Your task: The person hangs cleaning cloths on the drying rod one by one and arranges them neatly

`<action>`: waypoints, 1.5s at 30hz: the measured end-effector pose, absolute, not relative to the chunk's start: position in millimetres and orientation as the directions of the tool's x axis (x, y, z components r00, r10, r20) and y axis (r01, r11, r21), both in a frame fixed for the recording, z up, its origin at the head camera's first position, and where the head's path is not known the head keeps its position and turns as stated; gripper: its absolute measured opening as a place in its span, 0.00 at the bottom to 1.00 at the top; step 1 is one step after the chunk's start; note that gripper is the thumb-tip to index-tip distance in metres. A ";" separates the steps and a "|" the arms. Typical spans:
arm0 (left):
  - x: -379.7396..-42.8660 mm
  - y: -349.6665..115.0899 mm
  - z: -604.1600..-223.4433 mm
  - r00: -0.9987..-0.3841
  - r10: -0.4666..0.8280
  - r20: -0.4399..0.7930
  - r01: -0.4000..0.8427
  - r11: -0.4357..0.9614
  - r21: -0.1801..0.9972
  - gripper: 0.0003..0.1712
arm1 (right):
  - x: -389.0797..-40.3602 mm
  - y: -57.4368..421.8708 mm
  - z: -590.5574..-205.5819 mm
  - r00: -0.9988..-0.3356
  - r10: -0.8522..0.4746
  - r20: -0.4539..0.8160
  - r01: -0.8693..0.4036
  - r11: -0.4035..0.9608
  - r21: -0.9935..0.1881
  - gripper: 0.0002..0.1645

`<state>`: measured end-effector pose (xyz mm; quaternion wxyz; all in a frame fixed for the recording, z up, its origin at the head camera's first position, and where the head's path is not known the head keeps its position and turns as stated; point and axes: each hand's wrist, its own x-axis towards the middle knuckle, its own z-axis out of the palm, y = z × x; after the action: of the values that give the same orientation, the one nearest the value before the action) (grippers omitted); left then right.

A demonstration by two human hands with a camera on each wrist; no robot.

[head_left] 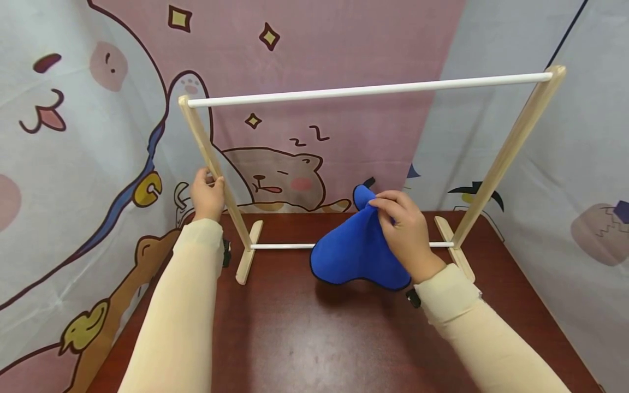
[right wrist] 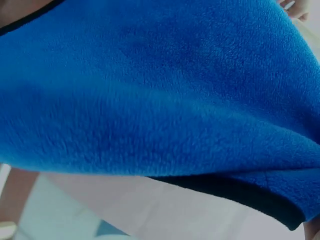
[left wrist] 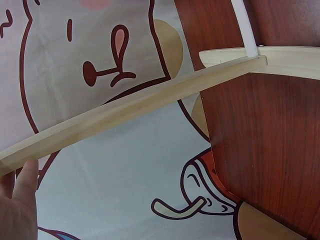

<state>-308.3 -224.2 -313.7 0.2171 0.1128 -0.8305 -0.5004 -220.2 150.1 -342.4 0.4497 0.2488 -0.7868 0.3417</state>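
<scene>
A small rack with two wooden uprights and a white top rod (head_left: 373, 90) stands on a dark red-brown table. My left hand (head_left: 207, 197) holds the rack's left upright (head_left: 197, 131) around its middle; in the left wrist view only a few fingers (left wrist: 26, 185) show against the upright. My right hand (head_left: 405, 232) pinches a blue fleecy cloth piece with black edging (head_left: 344, 248), which hangs in folds in front of the rack's lower rod (head_left: 282, 246). Blue fleece (right wrist: 160, 90) fills most of the right wrist view and hides the pinching fingertips there.
The rack's right upright (head_left: 508, 144) rises from a wooden foot (head_left: 454, 245) on the table (head_left: 304, 338). Behind and on both sides hang printed cartoon sheets (head_left: 344, 43), close to the rack. The left wooden foot (head_left: 249, 254) sits near the table's left side.
</scene>
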 end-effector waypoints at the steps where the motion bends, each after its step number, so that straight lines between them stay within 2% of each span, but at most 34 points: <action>1: -308.1 -224.0 -313.5 -0.880 -0.405 0.249 0.031 0.473 0.880 0.21 | -220.1 150.4 -338.3 -0.462 -0.093 0.882 -0.705 0.643 -0.301 0.12; 13: -306.5 -222.3 -312.6 -0.879 -0.403 0.254 0.037 0.475 0.879 0.21 | -218.2 149.7 -295.2 -0.339 -0.146 0.929 -0.767 0.615 -0.183 0.11; 28: -304.2 -221.9 -313.0 -0.890 -0.388 0.238 0.031 0.470 0.882 0.21 | -211.8 151.8 -237.8 -0.253 -0.174 0.952 -0.792 0.603 -0.101 0.11; 34: -304.3 -224.3 -312.1 -0.892 -0.391 0.227 0.027 0.455 0.890 0.21 | -210.0 152.2 -215.9 -0.240 -0.180 0.954 -0.795 0.601 -0.087 0.12; 45: -306.8 -223.9 -313.1 -0.891 -0.397 0.222 0.021 0.450 0.893 0.21 | -207.1 155.5 -188.2 -0.221 -0.084 0.972 -0.776 0.618 -0.123 0.12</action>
<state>-306.8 -223.9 -313.1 0.2045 0.1137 -0.8265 -0.5120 -207.1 155.5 -188.2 0.5465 0.3011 -0.7144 0.3166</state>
